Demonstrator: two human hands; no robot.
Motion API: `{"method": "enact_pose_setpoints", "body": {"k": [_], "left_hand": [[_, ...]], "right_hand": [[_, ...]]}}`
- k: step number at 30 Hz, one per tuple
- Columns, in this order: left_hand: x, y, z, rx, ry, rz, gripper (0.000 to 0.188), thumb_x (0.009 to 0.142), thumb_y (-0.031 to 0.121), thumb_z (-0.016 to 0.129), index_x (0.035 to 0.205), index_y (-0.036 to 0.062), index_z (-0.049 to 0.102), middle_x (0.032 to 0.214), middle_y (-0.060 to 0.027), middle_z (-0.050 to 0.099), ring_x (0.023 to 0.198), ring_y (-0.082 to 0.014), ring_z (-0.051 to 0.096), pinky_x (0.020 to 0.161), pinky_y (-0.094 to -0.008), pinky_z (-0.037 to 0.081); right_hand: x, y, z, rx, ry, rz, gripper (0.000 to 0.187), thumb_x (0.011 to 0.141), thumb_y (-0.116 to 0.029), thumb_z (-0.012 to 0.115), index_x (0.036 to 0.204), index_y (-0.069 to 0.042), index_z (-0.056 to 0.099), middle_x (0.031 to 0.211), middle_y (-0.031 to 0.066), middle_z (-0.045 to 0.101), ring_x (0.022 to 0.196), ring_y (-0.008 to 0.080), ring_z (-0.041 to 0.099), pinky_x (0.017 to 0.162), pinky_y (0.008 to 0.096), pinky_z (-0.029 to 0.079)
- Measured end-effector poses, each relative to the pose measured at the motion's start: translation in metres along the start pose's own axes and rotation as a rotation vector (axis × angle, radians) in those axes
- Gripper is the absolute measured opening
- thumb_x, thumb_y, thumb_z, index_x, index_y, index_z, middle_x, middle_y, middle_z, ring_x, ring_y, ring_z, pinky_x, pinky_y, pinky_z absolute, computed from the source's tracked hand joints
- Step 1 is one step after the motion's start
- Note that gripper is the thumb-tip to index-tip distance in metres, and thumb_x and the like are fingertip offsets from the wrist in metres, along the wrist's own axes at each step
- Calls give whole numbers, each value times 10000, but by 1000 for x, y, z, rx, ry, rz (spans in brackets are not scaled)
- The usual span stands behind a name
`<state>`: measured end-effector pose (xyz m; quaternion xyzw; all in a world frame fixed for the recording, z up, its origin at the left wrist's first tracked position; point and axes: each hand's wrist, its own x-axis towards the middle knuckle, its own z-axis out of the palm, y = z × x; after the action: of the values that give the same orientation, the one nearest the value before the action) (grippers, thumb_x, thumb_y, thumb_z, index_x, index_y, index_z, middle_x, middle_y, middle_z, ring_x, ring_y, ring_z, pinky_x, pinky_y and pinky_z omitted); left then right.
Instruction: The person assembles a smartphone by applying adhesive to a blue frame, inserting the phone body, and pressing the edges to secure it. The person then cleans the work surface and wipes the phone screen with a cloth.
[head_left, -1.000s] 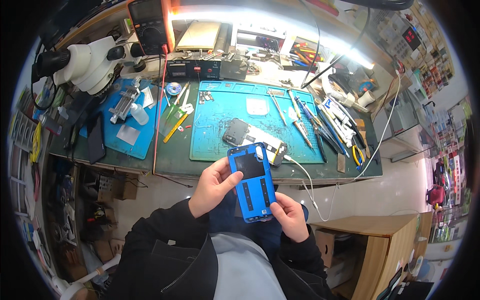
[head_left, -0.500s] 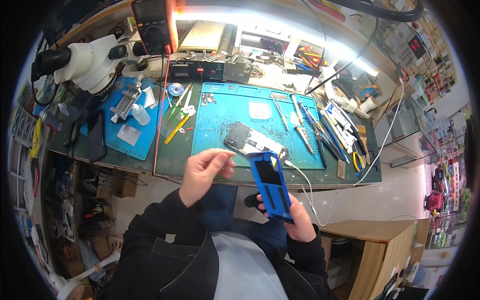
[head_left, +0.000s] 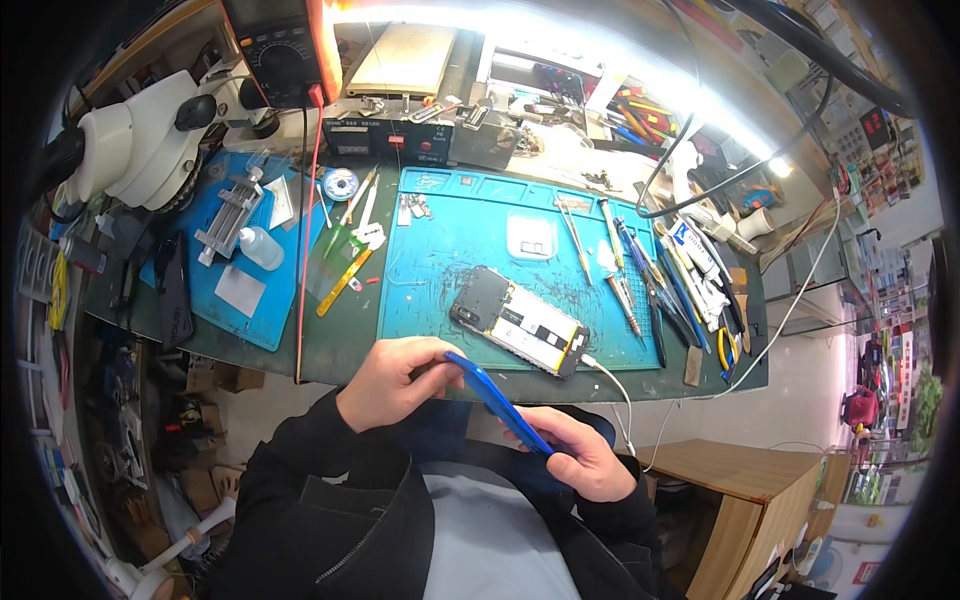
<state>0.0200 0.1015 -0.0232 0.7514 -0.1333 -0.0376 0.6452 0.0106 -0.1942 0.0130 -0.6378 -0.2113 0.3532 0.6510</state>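
Between my hands, a blue phone back cover (head_left: 497,402) is tilted nearly edge-on above my lap, in front of the bench. My left hand (head_left: 400,382) pinches its far upper-left end between thumb and fingers. My right hand (head_left: 575,452) is wrapped round the near lower-right end. The cover's inner face is mostly turned out of sight. Just beyond, an opened phone (head_left: 522,325) lies on the blue repair mat (head_left: 440,240), its silvery battery area and dark camera end showing. A white cable (head_left: 615,375) is plugged into the phone's right end.
Tweezers (head_left: 574,240), several screwdrivers and pliers (head_left: 727,352) lie to the right. At the left are a microscope (head_left: 130,140), a metal clamp (head_left: 232,218), a squeeze bottle (head_left: 261,249) and a dark phone (head_left: 175,290). The multimeter's red lead (head_left: 309,230) hangs across the bench.
The cover has turned from showing its inner face to nearly edge-on. My left hand, empty before, has closed on its upper end. The view has shifted slightly.
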Motion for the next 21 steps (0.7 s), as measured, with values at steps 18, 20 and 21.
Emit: {"method": "enact_pose_setpoints", "body": {"k": [18,20,21], "left_hand": [[1,-19,6,-417,347,17,271,1042,105,618,1300,32,582,989,-44,641,755,-58,579,622,-204,480],[4,-14,8,-409,332,42,375,1017,77,651,1375,37,544,1057,-54,631,801,-67,586,654,-208,498],[3,-17,6,-392,295,59,485,1000,59,670,1450,41,490,1105,-59,611,853,-75,592,701,-215,517]], "right_hand": [[57,-17,-31,-1044,516,-320,520,761,-216,784,1245,-43,703,1296,181,656,1138,363,632,998,435,495],[58,-22,-29,-992,494,-326,486,761,-204,775,1214,-34,725,1244,189,699,1071,357,673,957,412,528],[58,-23,-28,-970,477,-329,479,761,-203,775,1206,-33,729,1232,191,706,1060,357,678,951,410,531]]}}
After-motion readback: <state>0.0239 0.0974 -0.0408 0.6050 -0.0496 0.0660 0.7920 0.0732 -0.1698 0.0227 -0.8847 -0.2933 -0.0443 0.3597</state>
